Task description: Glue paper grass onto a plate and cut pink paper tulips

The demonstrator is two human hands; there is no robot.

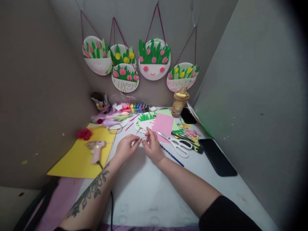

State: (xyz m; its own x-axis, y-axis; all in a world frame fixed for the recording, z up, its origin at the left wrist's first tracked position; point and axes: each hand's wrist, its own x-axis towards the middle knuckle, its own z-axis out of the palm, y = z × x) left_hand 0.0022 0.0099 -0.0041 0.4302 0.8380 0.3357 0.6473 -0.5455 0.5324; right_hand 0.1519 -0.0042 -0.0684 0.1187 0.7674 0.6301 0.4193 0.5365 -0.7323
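Close in, the person's tattooed left hand [125, 148] and the right hand [152, 147] meet at the middle of the white table top [144, 189], fingertips pinched together around something thin and small; it is too fine to name, and it sits right between the two hands, just above the table. Both grips are narrow, a pinch rather than a fist. The risk here looks plain: so tiny a piece could slip out of the pinch and get lost among the clutter. Just left, the pale pink glue gun [96, 149] lies on the yellow paper sheet [79, 157], its cord running near the left forearm, so a snag could drag a possibly hot nozzle across the paper. Just right, the white-handled scissors [176, 145] lie with blades pointing toward the right hand, near enough to nick a careless knuckle. Farther back, a clear tray of coloured clay blocks [136, 107] holds a row of many hues, a dark pot of pens [102, 102] stands by the wall, and a capped brown jar [179, 103] hides its contents.
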